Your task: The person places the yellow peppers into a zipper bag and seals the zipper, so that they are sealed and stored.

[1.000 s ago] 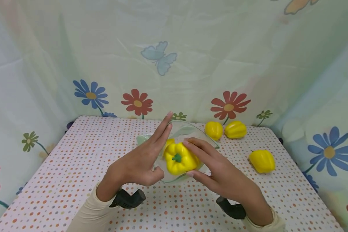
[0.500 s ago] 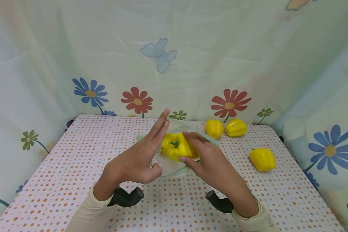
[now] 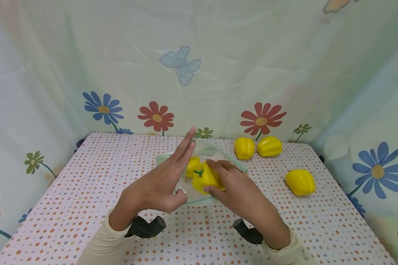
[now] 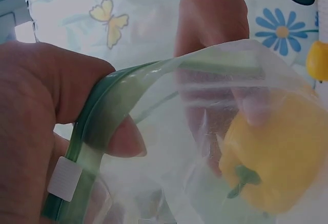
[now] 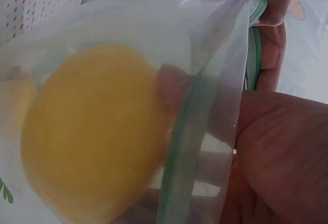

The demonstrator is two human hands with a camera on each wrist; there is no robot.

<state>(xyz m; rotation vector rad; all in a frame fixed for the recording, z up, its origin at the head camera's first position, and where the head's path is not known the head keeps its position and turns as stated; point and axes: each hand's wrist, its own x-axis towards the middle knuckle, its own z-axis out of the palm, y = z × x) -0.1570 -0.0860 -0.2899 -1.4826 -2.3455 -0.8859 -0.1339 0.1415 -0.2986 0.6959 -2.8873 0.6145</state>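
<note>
My right hand (image 3: pixel 237 186) is inside a clear zip bag (image 3: pixel 230 156) and grips a yellow bell pepper (image 3: pixel 205 178) with a green stem. In the right wrist view that bell pepper (image 5: pixel 97 131) shows through the plastic, with fingertips against it. My left hand (image 3: pixel 156 180) holds the green-edged mouth of the bag apart. In the left wrist view its thumb hooks over the green zip strip (image 4: pixel 97 106) into the bag. Another yellow bell pepper (image 3: pixel 193 166) lies deeper in the bag, partly hidden by the left fingers.
Two yellow bell peppers, one on the left (image 3: pixel 244 148) and one on the right (image 3: pixel 269 146), lie at the back right of the dotted table (image 3: pixel 86 191). A third bell pepper (image 3: pixel 300 182) lies nearer on the right. A flowered curtain (image 3: pixel 199 73) stands behind the table.
My right hand has moved left and deeper into the bag with the bell pepper, which has turned and now shows through the bag's mouth. The left hand has stayed nearly still.
</note>
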